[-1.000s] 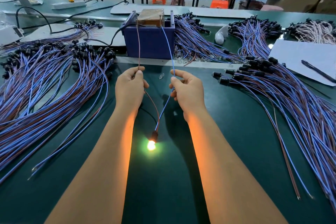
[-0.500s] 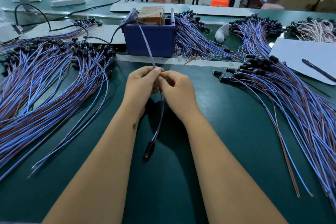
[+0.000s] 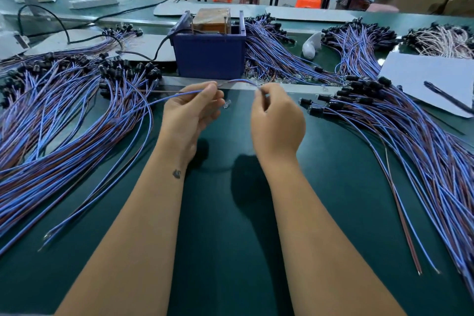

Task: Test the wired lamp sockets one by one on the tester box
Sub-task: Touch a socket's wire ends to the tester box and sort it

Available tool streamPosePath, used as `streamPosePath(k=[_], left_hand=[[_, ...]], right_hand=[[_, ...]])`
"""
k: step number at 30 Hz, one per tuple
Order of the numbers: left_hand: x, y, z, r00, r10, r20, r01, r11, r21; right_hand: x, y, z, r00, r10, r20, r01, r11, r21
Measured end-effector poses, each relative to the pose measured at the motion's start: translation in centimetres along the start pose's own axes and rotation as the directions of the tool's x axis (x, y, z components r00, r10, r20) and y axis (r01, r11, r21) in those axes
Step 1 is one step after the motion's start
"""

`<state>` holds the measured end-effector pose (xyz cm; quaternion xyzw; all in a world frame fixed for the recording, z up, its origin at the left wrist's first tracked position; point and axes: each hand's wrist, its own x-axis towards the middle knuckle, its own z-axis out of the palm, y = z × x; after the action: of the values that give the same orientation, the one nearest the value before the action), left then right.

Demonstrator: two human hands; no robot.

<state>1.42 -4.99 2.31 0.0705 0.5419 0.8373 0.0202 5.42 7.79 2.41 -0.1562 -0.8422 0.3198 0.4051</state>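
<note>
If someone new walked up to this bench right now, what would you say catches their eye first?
Probably the great fans of blue and brown wired sockets: one heap on the left, another on the right. Next, the dark blue tester box standing at the middle back. In front of it, the left hand and right hand pinch a single wire pair stretched between them.

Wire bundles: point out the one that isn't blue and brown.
The far-right bundle at the table's back edge: its wires are whitish-pink, while every other bundle is blue and brown.
</note>
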Motion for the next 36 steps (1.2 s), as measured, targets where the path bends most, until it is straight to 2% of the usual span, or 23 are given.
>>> streamPosePath(k=[2, 4, 6, 10, 12, 15, 19, 24, 28, 30, 32, 36], left_hand=[[-0.3, -0.3, 0.3, 0.996, 0.048, 0.078, -0.061, 0.981, 0.184], [-0.7, -0.8, 0.8, 0.983, 0.088, 0.162, -0.141, 0.923, 0.358], [-1.2, -1.6, 1.7, 0.96, 0.061, 0.274, -0.19, 0.858, 0.478], [-1.8, -2.5, 2.1, 0.852, -0.093, 0.516, -0.323, 0.681, 0.657], [-1.4, -2.3, 1.6, 0.867, -0.066, 0.494, -0.357, 0.61, 0.707], [-1.1, -2.1, 1.2, 0.905, -0.031, 0.424, -0.309, 0.636, 0.707], [-1.1, -2.2, 1.2, 0.915, -0.036, 0.402, -0.29, 0.635, 0.716], [-1.3, -2.3, 1.5, 0.926, -0.021, 0.376, -0.277, 0.639, 0.718], [-1.4, -2.4, 1.9, 0.932, -0.016, 0.363, -0.274, 0.626, 0.73], [-1.3, -2.5, 2.1, 0.938, -0.003, 0.346, -0.277, 0.592, 0.757], [-1.3, -2.6, 2.1, 0.955, 0.056, 0.292, -0.275, 0.54, 0.795], [-0.7, -2.0, 1.3, 0.981, 0.178, 0.072, -0.149, 0.464, 0.873]], right_hand=[[0.5, 0.3, -0.5, 0.989, 0.139, -0.046, -0.124, 0.963, 0.241], [1.1, 0.4, -1.1, 0.953, 0.302, 0.005, -0.262, 0.818, 0.512], [1.7, 1.0, -1.5, 0.916, 0.4, 0.013, -0.332, 0.742, 0.583], [2.7, 3.0, -1.3, 0.899, 0.434, 0.058, -0.417, 0.809, 0.415], [2.7, 4.2, -1.1, 0.903, 0.404, 0.146, -0.43, 0.855, 0.29], [2.9, 5.8, -2.2, 0.904, 0.335, 0.264, -0.371, 0.924, 0.097], [4.6, 7.1, -5.4, 0.911, 0.237, 0.338, -0.194, 0.969, -0.156], [7.0, 8.5, -9.5, 0.92, 0.216, 0.326, -0.06, 0.902, -0.427], [7.5, 8.4, -9.7, 0.953, 0.226, 0.201, -0.038, 0.75, -0.66], [6.9, 7.4, -8.5, 0.967, 0.196, 0.16, -0.034, 0.729, -0.684], [5.9, 5.9, -6.6, 0.969, 0.158, 0.19, -0.003, 0.776, -0.631], [2.2, 1.5, -1.3, 0.935, 0.068, 0.349, 0.056, 0.942, -0.332]])
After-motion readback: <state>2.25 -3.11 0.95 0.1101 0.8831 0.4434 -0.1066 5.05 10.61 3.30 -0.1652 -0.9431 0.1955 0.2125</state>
